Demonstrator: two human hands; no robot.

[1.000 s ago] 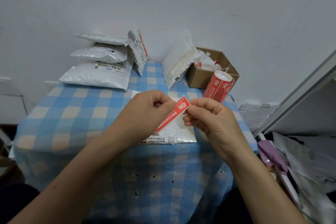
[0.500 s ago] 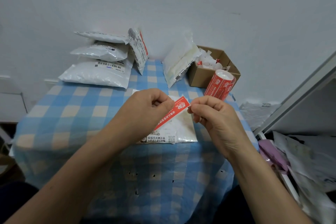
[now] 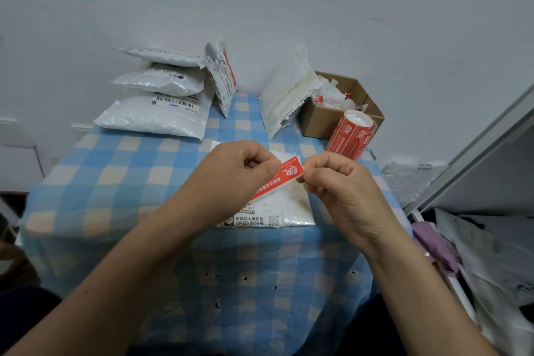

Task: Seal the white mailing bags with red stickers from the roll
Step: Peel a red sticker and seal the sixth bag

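Left hand (image 3: 231, 179): fingers curled, pinching the red sticker (image 3: 278, 179) at its lower part.
Right hand (image 3: 338, 191): fingertips pinch its upper end.
Mailing bag (image 3: 291, 208): white, flat on the checked tablecloth (image 3: 121, 182), under the slanted sticker.
Sticker roll (image 3: 351, 134): beyond, right, in front of a cardboard box (image 3: 320, 121).
Stacked bags (image 3: 156, 115): far left.

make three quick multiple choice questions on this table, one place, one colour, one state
1. Where is the sticker roll? A on the stacked bags; B beside the cardboard box; C on the floor.
2. The tablecloth is: A plain green; B blue and cream checks; C black.
3. The red sticker is: A pressed flat on a bag; B on the roll; C held between left hand and right hand.
Answers: B, it stands by the box; B, checks show throughout; C, both hands pinch it.
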